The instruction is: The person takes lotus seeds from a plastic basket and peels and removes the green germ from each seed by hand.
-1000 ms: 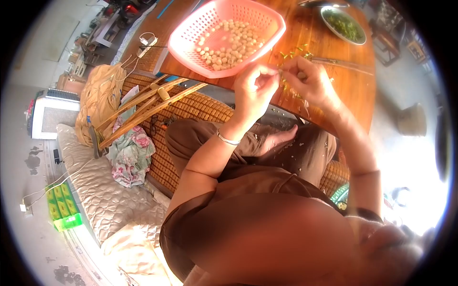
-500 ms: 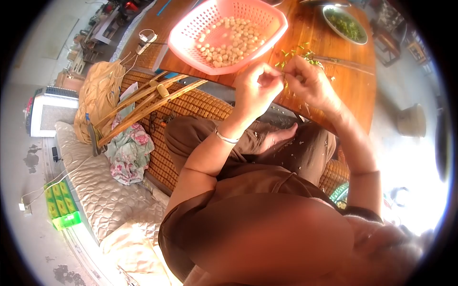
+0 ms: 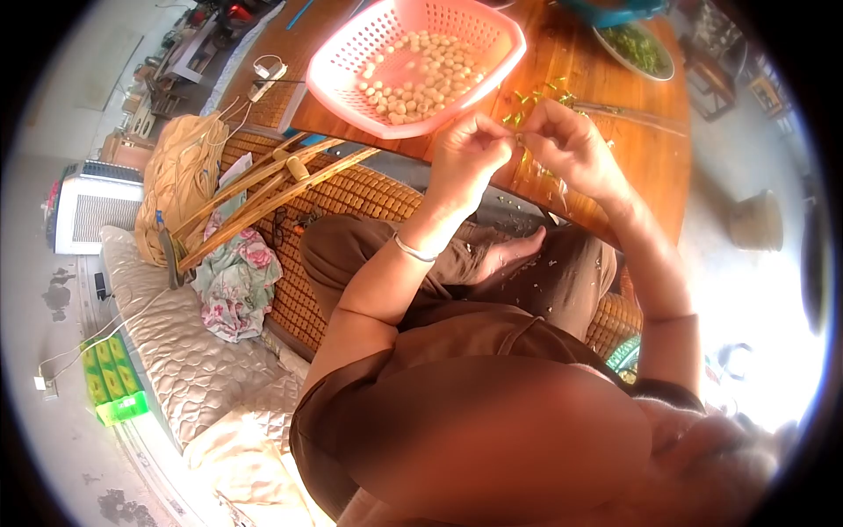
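Note:
My left hand (image 3: 470, 162) and my right hand (image 3: 575, 154) meet fingertip to fingertip above the front edge of the wooden table (image 3: 641, 176). Both are closed in a pinch around something small that I cannot make out. To the left of my hands stands a pink plastic basket (image 3: 369, 119) with pierced walls, holding many pale round seeds (image 3: 408, 105). Small green slivers (image 3: 520, 98) and pale scraps lie on the tabletop just behind and below my right hand.
A white dish (image 3: 666, 72) of green pieces stands at the far right, partly behind a teal object (image 3: 619, 10). Wooden poles (image 3: 290, 189) lean at the left by a flowered cloth (image 3: 237, 294). My crossed legs (image 3: 562, 281) are under the table edge.
The teal object has come into view over the dish at the top right. Both my hands have shifted slightly left, and their fingertips remain pinched together.

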Demonstrator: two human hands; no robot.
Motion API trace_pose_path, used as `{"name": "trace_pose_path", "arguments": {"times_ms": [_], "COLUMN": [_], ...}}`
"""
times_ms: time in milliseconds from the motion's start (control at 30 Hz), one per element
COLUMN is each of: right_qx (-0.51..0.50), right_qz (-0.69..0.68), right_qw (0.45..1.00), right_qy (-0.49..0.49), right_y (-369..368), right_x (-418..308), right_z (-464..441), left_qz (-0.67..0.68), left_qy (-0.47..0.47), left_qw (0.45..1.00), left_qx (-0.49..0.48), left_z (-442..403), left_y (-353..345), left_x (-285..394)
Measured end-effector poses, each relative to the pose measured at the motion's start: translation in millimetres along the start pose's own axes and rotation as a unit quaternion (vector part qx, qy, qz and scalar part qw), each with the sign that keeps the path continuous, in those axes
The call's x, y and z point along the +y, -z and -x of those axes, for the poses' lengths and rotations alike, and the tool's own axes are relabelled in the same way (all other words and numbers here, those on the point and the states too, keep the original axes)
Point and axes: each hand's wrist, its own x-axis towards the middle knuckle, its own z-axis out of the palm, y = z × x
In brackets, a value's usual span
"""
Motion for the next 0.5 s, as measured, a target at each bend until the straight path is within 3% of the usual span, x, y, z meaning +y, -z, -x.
{"name": "trace_pose_path", "arguments": {"times_ms": [133, 200, 500], "right_qx": [0.013, -0.018, -0.017], "right_qz": [-0.034, -0.152, -0.306], "right_qw": [0.999, 0.987, 0.95], "right_qy": [0.029, -0.039, -0.064], "right_y": [3, 8, 9], "right_x": [3, 7, 8], "right_z": [-3, -4, -9], "left_qz": [0.097, 0.151, 0.271], "left_qy": [0.037, 0.054, 0.096], "left_qw": [0.994, 0.986, 0.957], "left_qx": [-0.03, -0.037, -0.027], "left_z": [-2, -1, -1], "left_y": [5, 0, -9], "left_x": [-2, 4, 10]}}
